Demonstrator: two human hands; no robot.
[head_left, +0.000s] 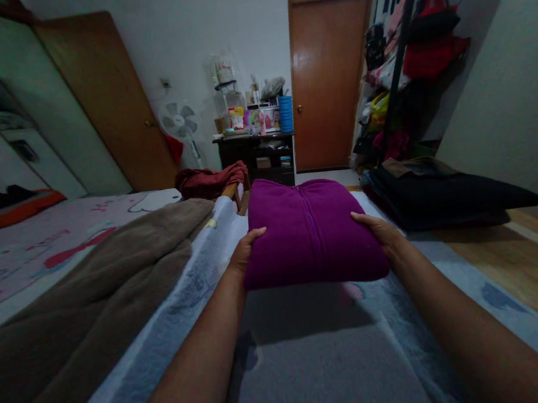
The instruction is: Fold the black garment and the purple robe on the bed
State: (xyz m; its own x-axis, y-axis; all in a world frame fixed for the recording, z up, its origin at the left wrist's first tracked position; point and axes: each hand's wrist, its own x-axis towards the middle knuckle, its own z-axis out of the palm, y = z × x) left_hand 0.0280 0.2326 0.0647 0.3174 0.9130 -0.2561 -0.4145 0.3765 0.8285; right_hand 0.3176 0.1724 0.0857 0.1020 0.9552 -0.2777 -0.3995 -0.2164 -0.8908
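A folded purple zip-up jacket [312, 235] is held up in front of me, its zipper running down the middle of the upper face. My left hand [246, 249] grips its left edge, thumb on top and the other fingers hidden underneath. On the opposite edge my right hand [377, 232] holds it the same way. Both arms are stretched forward. Below the jacket lies a grey-blue bedsheet [324, 368], and the jacket appears lifted off it, with a dark shadow beneath.
A brown blanket [88, 309] covers the left side, beside a pink printed sheet [29, 254]. Folded dark clothes [444, 192] are stacked on the right. A dark red cloth [210, 180] hangs over a wooden bed end. Farther back stand a fan [180, 119] and a cluttered black cabinet [254, 153].
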